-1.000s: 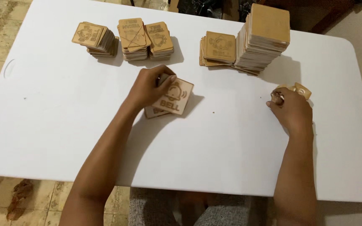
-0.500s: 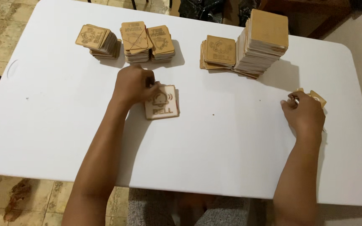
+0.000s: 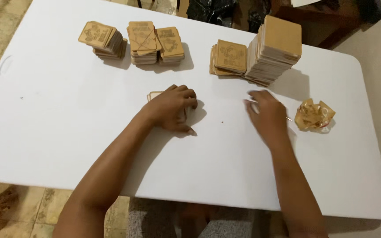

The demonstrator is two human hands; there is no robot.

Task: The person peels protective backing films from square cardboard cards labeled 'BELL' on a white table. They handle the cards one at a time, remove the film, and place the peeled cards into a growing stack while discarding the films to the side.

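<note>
Left hand [image 3: 173, 108] lies palm-down, fingers curled over a flat wooden tile [image 3: 155, 95] mid-table, only its corner peeking out. The right hand [image 3: 267, 115] hovers blurred with fingers loosely spread, holding nothing, beside a crumpled amber film wad [image 3: 314, 115]. Behind on the smooth white table [image 3: 67, 132]: three short stacks [image 3: 133, 39] of engraved square tiles, then a low pile [image 3: 229, 57] against a tall stack [image 3: 276, 48].

A white bench [image 3: 67, 145] with rounded corners fills the view. Worn beige floor tiles [image 3: 5, 216] show at near left, dark wooden furniture [image 3: 327, 22] at far right.
</note>
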